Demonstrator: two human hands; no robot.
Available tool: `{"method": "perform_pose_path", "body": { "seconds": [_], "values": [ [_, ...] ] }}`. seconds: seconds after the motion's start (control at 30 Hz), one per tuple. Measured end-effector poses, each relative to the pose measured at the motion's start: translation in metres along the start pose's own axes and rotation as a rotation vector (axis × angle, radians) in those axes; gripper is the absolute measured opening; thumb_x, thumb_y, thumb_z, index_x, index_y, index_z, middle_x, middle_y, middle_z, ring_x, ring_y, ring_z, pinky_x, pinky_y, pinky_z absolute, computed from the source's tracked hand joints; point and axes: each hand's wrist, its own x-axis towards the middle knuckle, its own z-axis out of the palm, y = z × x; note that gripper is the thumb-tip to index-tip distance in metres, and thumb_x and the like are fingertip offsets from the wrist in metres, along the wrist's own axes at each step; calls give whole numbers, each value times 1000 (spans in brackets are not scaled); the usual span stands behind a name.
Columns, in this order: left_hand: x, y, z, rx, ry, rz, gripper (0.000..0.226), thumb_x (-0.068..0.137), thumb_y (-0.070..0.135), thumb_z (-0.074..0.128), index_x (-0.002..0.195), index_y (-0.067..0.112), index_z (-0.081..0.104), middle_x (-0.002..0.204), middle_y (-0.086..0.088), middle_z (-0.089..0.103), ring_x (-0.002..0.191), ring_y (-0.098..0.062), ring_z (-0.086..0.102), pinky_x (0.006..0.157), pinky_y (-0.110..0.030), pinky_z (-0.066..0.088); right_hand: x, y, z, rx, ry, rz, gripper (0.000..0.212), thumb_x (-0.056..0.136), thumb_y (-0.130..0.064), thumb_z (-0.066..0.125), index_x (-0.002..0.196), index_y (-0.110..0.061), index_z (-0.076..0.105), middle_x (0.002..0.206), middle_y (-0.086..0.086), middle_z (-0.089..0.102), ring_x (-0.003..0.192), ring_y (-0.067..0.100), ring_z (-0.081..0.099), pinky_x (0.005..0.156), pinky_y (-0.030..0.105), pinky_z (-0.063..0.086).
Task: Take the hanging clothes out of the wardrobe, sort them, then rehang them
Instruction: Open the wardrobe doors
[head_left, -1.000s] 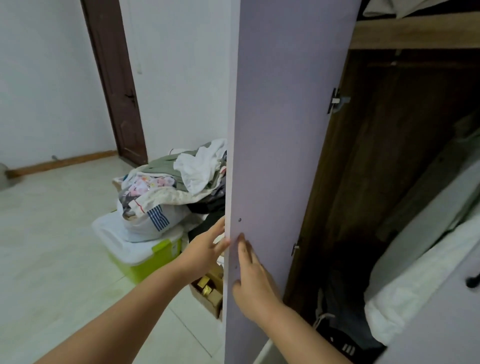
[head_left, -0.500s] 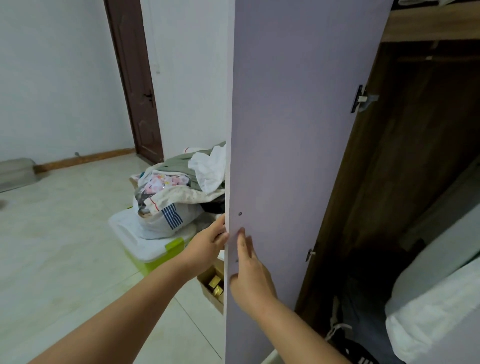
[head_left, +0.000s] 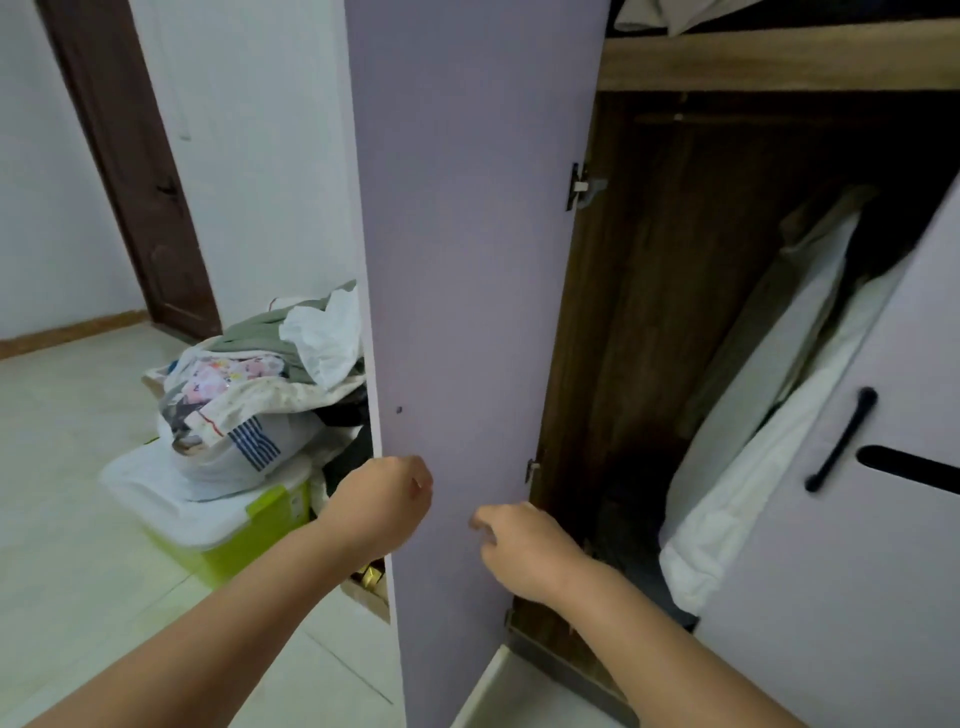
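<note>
Wardrobe door (head_left: 467, 260), lilac, standing open edge-on. Left hand (head_left: 382, 501) and right hand (head_left: 524, 545) hover just in front of the door panel, fingers loosely curled, grasping nothing. Hanging clothes: white garments (head_left: 769, 415) slant inside the dark wardrobe interior, right of the hinges (head_left: 579, 186). Clothes heap (head_left: 260, 379) sits on a green lidded storage box (head_left: 218, 525) behind the door. Risk, judged: the released door may swing back onto reaching arms; garments could slip off hangers when pulled. Legible writing: none.
</note>
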Motion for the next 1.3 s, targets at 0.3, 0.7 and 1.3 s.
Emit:
{"method": "perform_pose_path", "body": {
  "seconds": [0.3, 0.7, 1.3],
  "values": [
    [3, 95, 33, -90, -191, 281, 28, 97, 18, 42, 120, 15, 58, 118, -5, 63, 106, -21, 59, 82, -23, 43, -92, 76, -40, 17, 194, 300, 35, 98, -17, 43, 132, -20, 50, 125, 3, 55, 107, 21, 56, 91, 28, 48],
    [35, 239, 91, -248, -242, 426, 29, 97, 20, 46, 125, 16, 54, 120, 0, 60, 105, -13, 57, 89, -22, 47, -141, 215, -118, 97, 451, 608, 35, 96, -11, 38, 131, -11, 45, 118, 8, 58, 106, 22, 56, 81, 23, 42],
    [134, 329, 153, -253, -205, 362, 45, 95, 21, 49, 139, 20, 37, 132, 0, 53, 114, -13, 56, 94, -23, 47, -47, 325, -145, 272, 642, 525, 62, 93, -14, 51, 145, -19, 18, 128, 7, 47, 111, 23, 52, 92, 32, 46]
  ]
}}
